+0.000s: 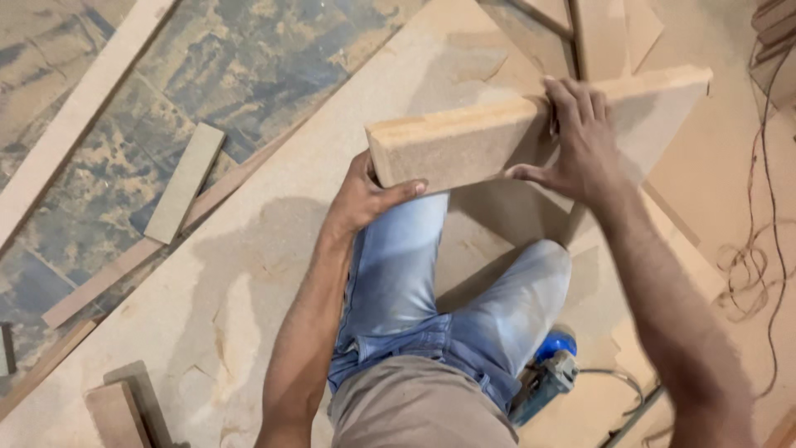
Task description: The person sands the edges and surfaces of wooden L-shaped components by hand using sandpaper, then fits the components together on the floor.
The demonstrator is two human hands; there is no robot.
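Above the lap, a person is holding a thick rectangular tan fibreboard offcut [531, 124] tilted on edge, clear of the floor. Left hand [365, 195] is gripping the near-left corner: thumb across the front face, fingers wrapped behind. Right hand [580, 141] is pressing flat on the upper right part: fingers spread over the top edge, thumb hooked under the lower edge. Both are closed on the offcut.

Person is crouching in light blue jeans [439, 299] on a large pale fibreboard sheet [249, 274] lying on the floor. A blue-bodied power tool [547, 373] is sitting by the right knee, untouched, cable trailing off to the right. A short flat wooden strip [186, 182] and a long narrow wooden batten [75, 116] are lying well apart on the dusty blue-grey patterned floor [249, 66] to the left.

Step looks like inspecting or positioning the offcut, not cutting. Any set-down would need both hands lowering it level and keeping clear of the tool and the tangled dark wire [754, 257] on the right.
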